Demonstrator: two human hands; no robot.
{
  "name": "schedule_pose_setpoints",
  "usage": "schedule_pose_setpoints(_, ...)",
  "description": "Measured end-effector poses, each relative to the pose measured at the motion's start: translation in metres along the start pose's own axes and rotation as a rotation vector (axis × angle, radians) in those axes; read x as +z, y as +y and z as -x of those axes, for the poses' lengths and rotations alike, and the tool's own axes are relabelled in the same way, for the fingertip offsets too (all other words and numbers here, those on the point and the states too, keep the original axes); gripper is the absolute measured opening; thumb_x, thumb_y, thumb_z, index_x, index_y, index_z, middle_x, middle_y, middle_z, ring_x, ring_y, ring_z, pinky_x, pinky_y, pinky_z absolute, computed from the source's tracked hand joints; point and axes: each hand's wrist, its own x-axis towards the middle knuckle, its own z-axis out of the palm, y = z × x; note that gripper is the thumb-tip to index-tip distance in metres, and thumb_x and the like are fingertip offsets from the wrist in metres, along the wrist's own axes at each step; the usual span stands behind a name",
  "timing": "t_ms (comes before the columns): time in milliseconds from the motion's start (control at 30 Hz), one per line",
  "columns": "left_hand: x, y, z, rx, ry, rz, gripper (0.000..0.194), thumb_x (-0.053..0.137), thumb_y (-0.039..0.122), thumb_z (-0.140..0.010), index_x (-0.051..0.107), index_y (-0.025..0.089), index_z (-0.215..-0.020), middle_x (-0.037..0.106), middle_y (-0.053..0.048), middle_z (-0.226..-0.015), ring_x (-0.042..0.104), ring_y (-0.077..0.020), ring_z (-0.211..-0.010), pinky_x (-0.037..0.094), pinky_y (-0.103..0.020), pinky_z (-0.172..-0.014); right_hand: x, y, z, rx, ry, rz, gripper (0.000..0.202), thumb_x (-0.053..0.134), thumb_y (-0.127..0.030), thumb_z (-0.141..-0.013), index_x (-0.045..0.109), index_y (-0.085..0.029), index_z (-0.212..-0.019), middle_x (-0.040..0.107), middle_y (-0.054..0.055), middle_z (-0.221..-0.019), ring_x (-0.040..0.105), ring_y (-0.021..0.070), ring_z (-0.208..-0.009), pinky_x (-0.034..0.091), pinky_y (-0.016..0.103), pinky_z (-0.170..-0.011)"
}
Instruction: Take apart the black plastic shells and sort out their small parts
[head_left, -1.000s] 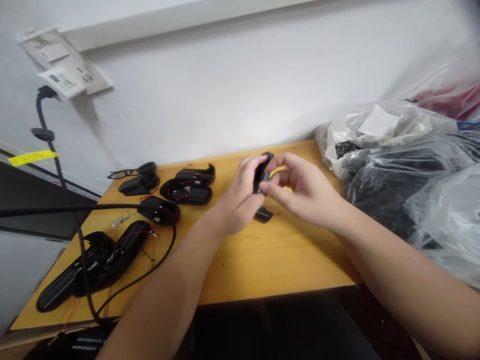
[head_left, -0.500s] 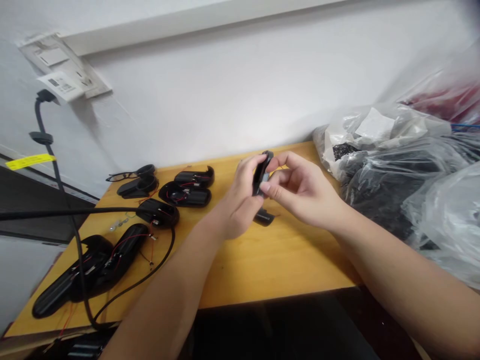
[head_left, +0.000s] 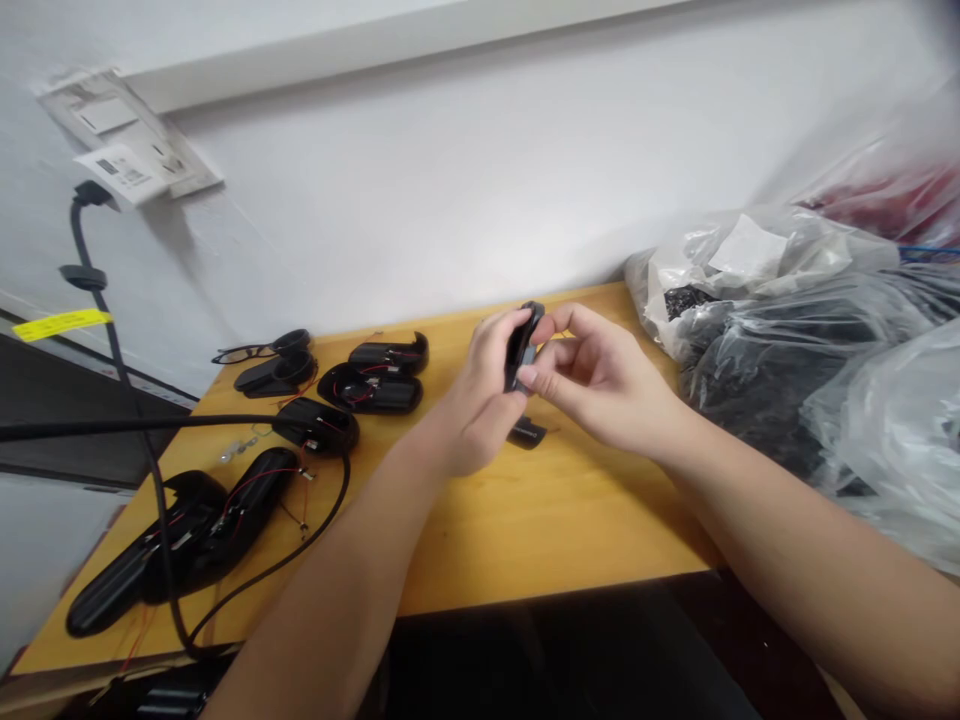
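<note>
Above the back of the table, my left hand (head_left: pixel 484 395) is closed round a black plastic housing (head_left: pixel 522 350), held on edge with its hollow side partly in view. My right hand (head_left: pixel 604 375) meets it from the right, thumb and forefinger bent together at a small grey piece (head_left: pixel 529 356) against the housing. The fingers hide most of that piece, so its kind does not show. Below the hands, a black curved part with pale lettering (head_left: pixel 527 433) lies on the wooden table (head_left: pixel 517 530).
Several black housings with red wires (head_left: pixel 225 530) lie at the left, others (head_left: pixel 379 375) farther back. A black cable (head_left: pixel 341 490) loops across that side from a wall socket (head_left: pixel 127 140). Plastic bags of black parts (head_left: pixel 780 370) fill the right; a white wall (head_left: pixel 420 200) stands behind.
Both hands stay nearly in place. The grey piece sits slightly differently against the housing, and my right fingers have shifted very little.
</note>
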Motion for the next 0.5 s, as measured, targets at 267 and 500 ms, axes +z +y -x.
schedule_pose_setpoints(267,-0.002,0.0019,0.0001,-0.003,-0.003,-0.025,0.074,0.052,0.03,-0.096,0.025,0.021,-0.164,0.026,-0.019,-0.172,0.029,-0.0441,-0.158,0.028,-0.07,-0.13,0.0013,0.0021,-0.0008,-0.01,0.005,-0.032,0.045,0.092,-0.036,-0.083,0.055,-0.022,-0.104,0.061,-0.005,-0.068,0.053,0.012,-0.06,0.043,0.027,-0.055)
schedule_pose_setpoints(500,-0.0008,0.0013,-0.0002,-0.006,-0.002,-0.038,0.072,0.05,0.029,-0.095,0.028,0.021,-0.163,0.029,-0.018,-0.17,0.029,-0.0403,-0.158,0.026,-0.066,-0.132,0.007,0.0008,-0.0001,-0.012,0.051,-0.002,0.041,0.093,-0.037,-0.081,0.055,-0.02,-0.087,0.058,-0.004,-0.072,0.053,0.0107,-0.062,0.044,0.026,-0.057)
